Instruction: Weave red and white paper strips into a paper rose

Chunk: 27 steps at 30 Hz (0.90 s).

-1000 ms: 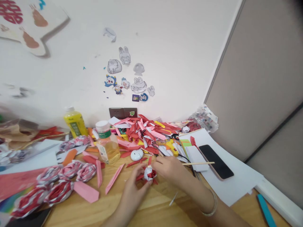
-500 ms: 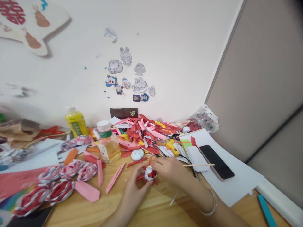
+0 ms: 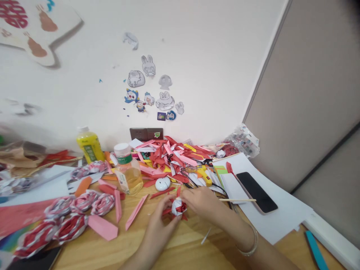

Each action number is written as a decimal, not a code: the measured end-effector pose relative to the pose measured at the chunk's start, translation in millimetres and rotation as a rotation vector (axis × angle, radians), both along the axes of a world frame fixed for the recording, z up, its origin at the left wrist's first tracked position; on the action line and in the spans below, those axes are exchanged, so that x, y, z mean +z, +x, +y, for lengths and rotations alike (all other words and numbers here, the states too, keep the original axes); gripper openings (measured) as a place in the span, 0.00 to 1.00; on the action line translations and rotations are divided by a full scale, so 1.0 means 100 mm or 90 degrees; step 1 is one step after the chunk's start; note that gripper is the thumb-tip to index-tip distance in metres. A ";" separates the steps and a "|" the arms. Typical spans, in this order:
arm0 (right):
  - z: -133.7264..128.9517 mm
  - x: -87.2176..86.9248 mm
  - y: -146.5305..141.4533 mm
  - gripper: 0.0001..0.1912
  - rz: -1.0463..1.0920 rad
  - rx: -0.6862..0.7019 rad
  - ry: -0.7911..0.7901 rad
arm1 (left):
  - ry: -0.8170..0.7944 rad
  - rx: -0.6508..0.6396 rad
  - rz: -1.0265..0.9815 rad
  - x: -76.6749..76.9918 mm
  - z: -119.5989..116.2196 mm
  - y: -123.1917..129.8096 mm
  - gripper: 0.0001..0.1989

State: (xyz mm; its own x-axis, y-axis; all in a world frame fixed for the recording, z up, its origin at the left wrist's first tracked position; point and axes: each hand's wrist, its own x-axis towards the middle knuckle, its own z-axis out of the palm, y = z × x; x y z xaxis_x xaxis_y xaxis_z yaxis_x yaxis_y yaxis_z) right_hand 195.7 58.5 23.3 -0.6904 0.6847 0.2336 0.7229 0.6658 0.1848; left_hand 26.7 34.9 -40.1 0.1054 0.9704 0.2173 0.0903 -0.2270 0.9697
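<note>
My left hand (image 3: 163, 217) is closed around the left side of a red and white folded-paper flower (image 3: 177, 206), low over the wooden table. Pointed red paper petals stick out around its white middle. My right hand (image 3: 199, 200) is at the flower's right edge, with its fingers bent and pinched together. A thin wooden stick (image 3: 239, 200) juts out to the right from behind this hand, its far end over a phone. The fingers hide the stick's other end. Just behind the flower lies a white earbud case (image 3: 162, 183).
Folded paper strips (image 3: 171, 157) are heaped against the wall. A bottle of amber liquid (image 3: 128, 170) and a yellow bottle (image 3: 90, 144) stand at left, near twisted paper rosettes (image 3: 71, 227). At right are a yellow glue gun (image 3: 204, 175), a black phone (image 3: 256, 192) and white paper (image 3: 287, 210).
The wooden stick has shifted slightly down and to the right and tilts a little differently. Both hands stay at the paper flower, the right one barely moved.
</note>
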 end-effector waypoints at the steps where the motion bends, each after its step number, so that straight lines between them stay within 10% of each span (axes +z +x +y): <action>1: 0.00 0.00 0.00 0.06 -0.003 -0.001 -0.002 | 0.003 0.001 0.003 0.00 0.00 0.00 0.21; 27: -0.04 -0.01 -0.04 0.07 0.148 0.011 0.029 | 0.093 0.050 0.077 0.11 -0.03 -0.01 0.19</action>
State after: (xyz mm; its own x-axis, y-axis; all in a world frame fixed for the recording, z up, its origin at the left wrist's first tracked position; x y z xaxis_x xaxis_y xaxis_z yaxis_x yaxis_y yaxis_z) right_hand 191.4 54.0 22.4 -0.6256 0.6586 0.4182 0.7382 0.6731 0.0443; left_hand 25.4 32.2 -29.3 0.0638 0.9356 0.3473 0.2268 -0.3525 0.9079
